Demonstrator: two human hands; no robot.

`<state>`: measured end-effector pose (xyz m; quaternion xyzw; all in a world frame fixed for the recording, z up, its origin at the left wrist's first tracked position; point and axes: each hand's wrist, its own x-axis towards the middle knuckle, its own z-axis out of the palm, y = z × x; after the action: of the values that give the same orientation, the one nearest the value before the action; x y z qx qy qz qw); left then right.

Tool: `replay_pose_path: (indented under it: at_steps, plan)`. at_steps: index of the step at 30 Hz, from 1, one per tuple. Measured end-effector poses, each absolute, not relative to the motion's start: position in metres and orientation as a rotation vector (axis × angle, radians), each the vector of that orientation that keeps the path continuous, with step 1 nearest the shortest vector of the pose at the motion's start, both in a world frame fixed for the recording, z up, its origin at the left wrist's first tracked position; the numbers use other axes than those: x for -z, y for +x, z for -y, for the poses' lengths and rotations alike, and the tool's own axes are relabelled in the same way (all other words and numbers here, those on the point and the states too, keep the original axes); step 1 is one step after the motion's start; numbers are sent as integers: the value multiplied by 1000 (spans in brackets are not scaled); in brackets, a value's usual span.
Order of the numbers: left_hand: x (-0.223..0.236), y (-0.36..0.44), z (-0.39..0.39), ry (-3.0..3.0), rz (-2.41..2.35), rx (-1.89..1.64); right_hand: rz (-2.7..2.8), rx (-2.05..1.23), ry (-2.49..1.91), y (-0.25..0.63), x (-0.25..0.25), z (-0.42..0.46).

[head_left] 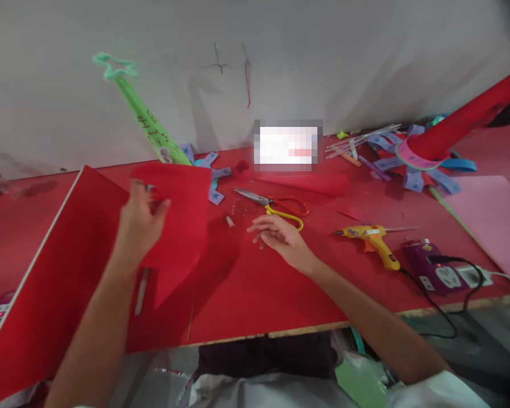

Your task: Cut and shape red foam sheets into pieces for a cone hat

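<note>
My left hand (140,224) pinches a red paper sheet (176,226), lifted off the red bench (259,294); right hand (280,238) rests spread, red-and-yellow-handled scissors (276,205) just beyond. Sheet looks uncut, so early.

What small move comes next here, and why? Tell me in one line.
Probably slide the right hand forward to take the scissors: the left hand holds the red paper sheet raised, while the right rests open on the table, just short of the handles.

Red paper sheet (182,215); red worktop (255,294). Scissors (276,205): red and yellow handles. Glue gun (372,238) yellow-orange. Cone (147,116) green, black markings. Pink sheet (491,218). Purple power strip (433,272).
</note>
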<state>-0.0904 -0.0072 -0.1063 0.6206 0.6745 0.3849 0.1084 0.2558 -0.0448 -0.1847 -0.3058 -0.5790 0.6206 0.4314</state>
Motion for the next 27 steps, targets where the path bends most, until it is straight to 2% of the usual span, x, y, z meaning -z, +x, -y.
replay_pose_path:
  at_steps: [3, 6, 9, 15, 21, 25, 27]
  plan:
    - [76, -127, -3, 1853, -2481, -709, 1422, -1540, -793, 257, 186, 43]
    - [62, -147, -14, 1759, -2673, -467, 1452, -1558, -813, 256, 185, 43]
    - [61, -154, -29, 1736, -2625, -415, 1525, -1585, -827, 255, 184, 46]
    - [64, -128, -19, 2000, -2602, -631, 1625, -1558, -882, 254, 183, 46]
    - [102, -62, 68, 2167, -2288, 95, 1668, -1484, -899, 256, 183, 44]
    - [133, -42, 118, 2441, -2114, -70, 1670, -1490, -915, 255, 184, 47]
    - [137, -46, 135, 2402, -2244, -159, 1688, -1483, -913, 254, 184, 47]
